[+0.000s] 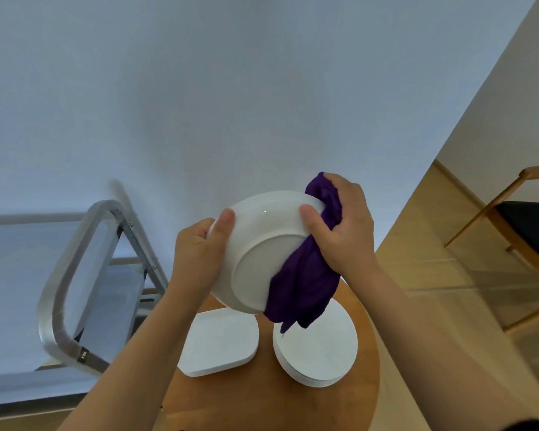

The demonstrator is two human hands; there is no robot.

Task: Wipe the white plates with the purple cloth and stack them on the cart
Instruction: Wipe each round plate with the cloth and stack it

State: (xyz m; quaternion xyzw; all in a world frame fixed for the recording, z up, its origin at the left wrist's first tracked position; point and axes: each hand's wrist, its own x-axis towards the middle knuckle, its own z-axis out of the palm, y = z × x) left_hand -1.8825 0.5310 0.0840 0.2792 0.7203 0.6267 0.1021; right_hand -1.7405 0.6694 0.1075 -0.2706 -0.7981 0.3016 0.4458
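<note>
Okay, far left you've got the metal cart point(75, 275), its rounded handle frame nearest the camera, shelves grey-blue. Next over, your left hand point(196, 256) grips the left rim of a round white plate point(262, 244), thumb on the near side, fingers curled behind. You hold the plate up in the air, tilted, its underside and foot ring facing you, above the round wooden table point(364, 384). On the table below: a rounded-square white plate point(221, 343) to the left, and a stack of round white plates point(318, 356) just beside it on the right. Your right hand point(339, 225) pinches the plate's right rim through the purple cloth point(302, 284), thumb on the near face, fingers wrapped round the bunched cloth behind. The loose end of the cloth hangs down over the stack. Far right, a wooden chair point(517, 231) with a dark seat stands on the light wood floor point(448, 259), well apart from the table.
</note>
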